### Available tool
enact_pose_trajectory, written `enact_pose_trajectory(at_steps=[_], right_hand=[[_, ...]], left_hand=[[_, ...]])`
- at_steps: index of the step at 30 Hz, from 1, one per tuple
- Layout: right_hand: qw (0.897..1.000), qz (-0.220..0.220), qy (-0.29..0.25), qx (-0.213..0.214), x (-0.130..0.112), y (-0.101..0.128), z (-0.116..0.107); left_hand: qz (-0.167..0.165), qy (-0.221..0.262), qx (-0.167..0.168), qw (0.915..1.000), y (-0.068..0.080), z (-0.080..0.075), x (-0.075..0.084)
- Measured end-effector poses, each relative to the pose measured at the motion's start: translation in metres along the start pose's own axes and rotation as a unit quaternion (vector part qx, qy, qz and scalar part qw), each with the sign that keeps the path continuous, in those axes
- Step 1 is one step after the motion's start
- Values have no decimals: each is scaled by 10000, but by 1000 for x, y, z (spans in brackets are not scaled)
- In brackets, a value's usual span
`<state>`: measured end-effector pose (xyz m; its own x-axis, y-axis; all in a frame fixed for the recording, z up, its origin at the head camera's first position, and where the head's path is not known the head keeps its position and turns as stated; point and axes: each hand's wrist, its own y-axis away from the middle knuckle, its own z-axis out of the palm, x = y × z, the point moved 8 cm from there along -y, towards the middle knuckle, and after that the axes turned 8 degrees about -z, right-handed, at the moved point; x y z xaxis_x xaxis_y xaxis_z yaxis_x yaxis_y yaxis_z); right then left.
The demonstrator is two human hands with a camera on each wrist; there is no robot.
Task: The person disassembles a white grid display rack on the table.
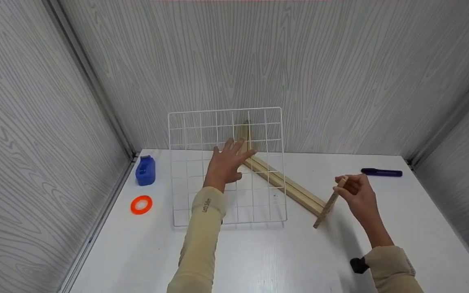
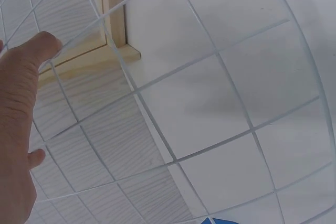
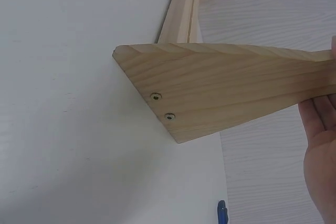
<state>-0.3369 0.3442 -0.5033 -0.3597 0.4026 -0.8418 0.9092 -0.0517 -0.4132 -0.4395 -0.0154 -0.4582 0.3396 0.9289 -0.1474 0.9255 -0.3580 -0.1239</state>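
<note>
Left of the wire grid (image 1: pixel 226 167) lie a blue tape dispenser (image 1: pixel 145 170) and an orange tape ring (image 1: pixel 141 204). The left hand (image 1: pixel 227 165) rests on the grid, fingers spread. Right of the grid, the right hand (image 1: pixel 356 194) pinches the upper end of a wooden frame's (image 1: pixel 295 189) leaning strip; a purple marker (image 1: pixel 381 172) lies beyond.

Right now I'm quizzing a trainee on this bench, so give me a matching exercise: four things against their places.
Things:
1 blue tape dispenser
2 orange tape roll
3 purple marker
4 wooden brace

Places:
A in the right hand
B far left by the wall
C far right on the table
D just nearer than the dispenser

Pairs: 1-B, 2-D, 3-C, 4-A
</note>
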Motion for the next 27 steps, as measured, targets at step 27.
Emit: enact_pose_trajectory(at_steps=[27], right_hand=[[9857,160,-808,-1467,2,12,-6]], left_hand=[[-256,738,-528,9955,16,25,-18]])
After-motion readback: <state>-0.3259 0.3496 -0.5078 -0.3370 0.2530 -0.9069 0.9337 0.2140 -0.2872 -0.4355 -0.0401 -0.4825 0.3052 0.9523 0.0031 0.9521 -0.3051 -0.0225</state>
